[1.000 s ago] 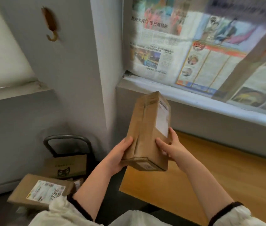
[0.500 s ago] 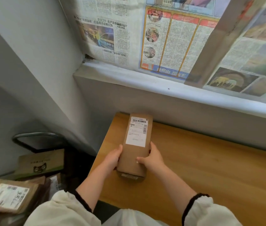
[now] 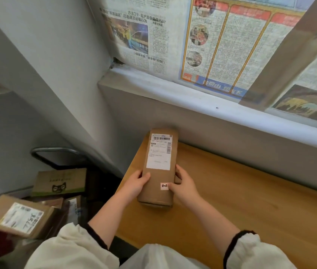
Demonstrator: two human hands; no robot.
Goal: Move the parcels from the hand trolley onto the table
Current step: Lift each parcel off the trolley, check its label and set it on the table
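Long brown parcel (image 3: 158, 167), label up, lying on the far left corner of the bench (image 3: 250, 200), its far end near the wall (image 3: 202, 133). Left hand (image 3: 134, 184) and right hand (image 3: 182, 186) grip its near end, fingers (image 3: 145, 176) curled round both long sides. Other parcels (image 3: 17, 216) lie on the hand trolley (image 3: 56, 154), lower left.

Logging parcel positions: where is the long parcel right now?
Head view: the long parcel lies on the table, far-left corner, below the sill, gripped by left hand and right hand.
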